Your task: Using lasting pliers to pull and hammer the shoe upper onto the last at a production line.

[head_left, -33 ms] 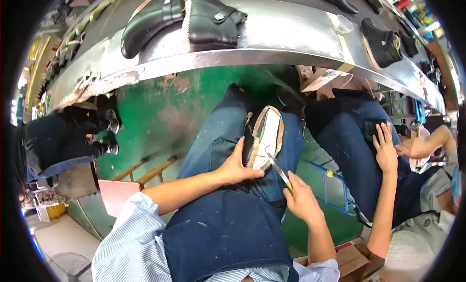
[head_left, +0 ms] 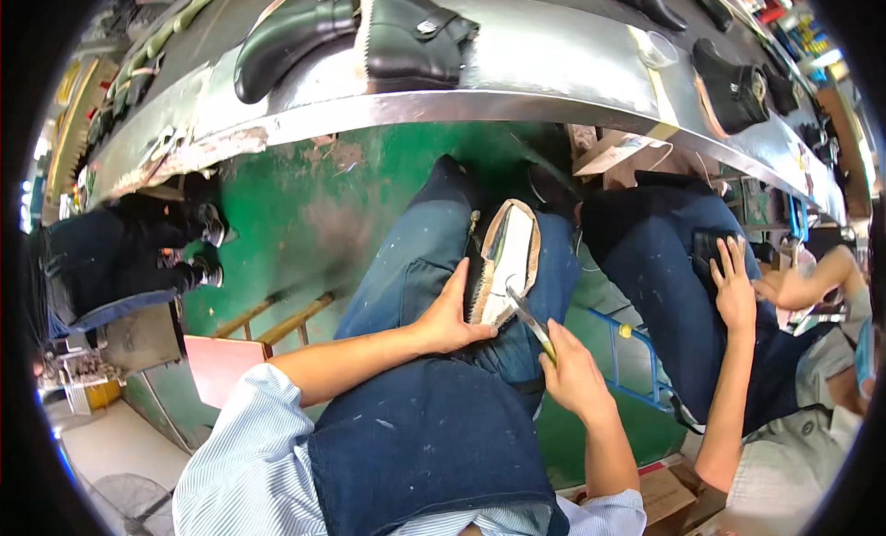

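A black boot (head_left: 477, 276) lies sole up across my thighs, its white, sole-less bottom (head_left: 517, 245) edged with a tan, pleated margin. My left hand (head_left: 449, 316) grips it along the left side near its closer end, thumb across that end. In my right hand (head_left: 574, 374) is a slim metal hand tool (head_left: 532, 324) with a hooked tip and a yellow-green handle. The tip rests at or just over the white bottom near the closer end; I cannot tell whether it touches. Its handle is partly hidden by my fingers.
Ahead curves a metal-edged workbench (head_left: 517, 105) with black boots (head_left: 413, 37) on it, more boots (head_left: 729, 88) at right. A co-worker (head_left: 738, 296) sits close on my right, one hand on a dark piece. A blue metal frame (head_left: 637, 356) stands between us; a pink-topped stool (head_left: 226, 370) is at left.
The view has shifted very slightly against the workbench. My hands, the boot and the tool keep nearly the same places. The co-worker's farther hand has moved a little.
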Available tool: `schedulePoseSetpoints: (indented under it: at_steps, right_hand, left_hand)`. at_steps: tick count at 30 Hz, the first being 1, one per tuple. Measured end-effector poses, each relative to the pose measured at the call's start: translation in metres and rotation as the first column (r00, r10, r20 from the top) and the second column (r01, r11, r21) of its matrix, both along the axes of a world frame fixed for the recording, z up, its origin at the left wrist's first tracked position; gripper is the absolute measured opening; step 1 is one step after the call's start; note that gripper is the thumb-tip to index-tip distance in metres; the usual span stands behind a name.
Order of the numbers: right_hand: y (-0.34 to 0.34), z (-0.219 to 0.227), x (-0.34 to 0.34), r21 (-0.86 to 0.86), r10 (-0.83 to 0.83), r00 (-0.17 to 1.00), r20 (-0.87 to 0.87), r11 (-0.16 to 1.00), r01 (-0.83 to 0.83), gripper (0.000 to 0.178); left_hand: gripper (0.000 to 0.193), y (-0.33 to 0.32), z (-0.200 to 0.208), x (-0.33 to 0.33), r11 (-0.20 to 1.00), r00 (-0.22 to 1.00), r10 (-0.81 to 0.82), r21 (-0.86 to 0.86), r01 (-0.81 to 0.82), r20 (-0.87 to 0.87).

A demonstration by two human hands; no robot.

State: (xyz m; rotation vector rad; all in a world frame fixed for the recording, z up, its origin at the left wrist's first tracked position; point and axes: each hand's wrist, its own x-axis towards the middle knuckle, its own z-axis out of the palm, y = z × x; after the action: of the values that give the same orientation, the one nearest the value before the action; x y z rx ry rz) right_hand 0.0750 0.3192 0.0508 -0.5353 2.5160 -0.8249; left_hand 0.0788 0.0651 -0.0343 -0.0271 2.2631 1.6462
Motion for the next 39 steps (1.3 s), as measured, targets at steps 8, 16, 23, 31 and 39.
schedulePoseSetpoints:
  at_steps: [8,16,23,31,39]
  right_hand:
    - [-0.024,-0.004,-0.049,0.402,0.426,0.844,-0.326,0.87,-0.284,0.052]
    - [-0.051,0.025,-0.07,0.129,0.408,0.901,0.15,0.895,-0.427,0.038]
    - [-0.039,0.041,-0.062,0.248,0.385,0.923,0.009,0.893,-0.375,0.054]
    - [-0.077,0.071,-0.092,0.54,0.46,0.857,0.234,0.671,-0.508,0.037]
    - [-0.058,0.004,-0.054,0.199,0.214,0.97,0.113,0.952,-0.233,0.025]
  left_hand:
    - [0.119,-0.002,-0.008,0.003,0.998,0.998,-0.055,-0.002,0.055,0.025]
    - [0.126,-0.008,-0.019,-0.006,0.991,0.993,-0.004,0.136,-0.012,0.119]
    - [0.121,-0.005,0.007,-0.004,0.996,0.992,-0.062,-0.061,0.069,0.108]
    - [0.12,-0.004,0.017,-0.004,0.967,0.975,-0.193,-0.149,0.209,0.114]
    - [0.062,0.015,-0.006,-0.026,0.626,0.738,0.425,0.419,-0.658,0.524]
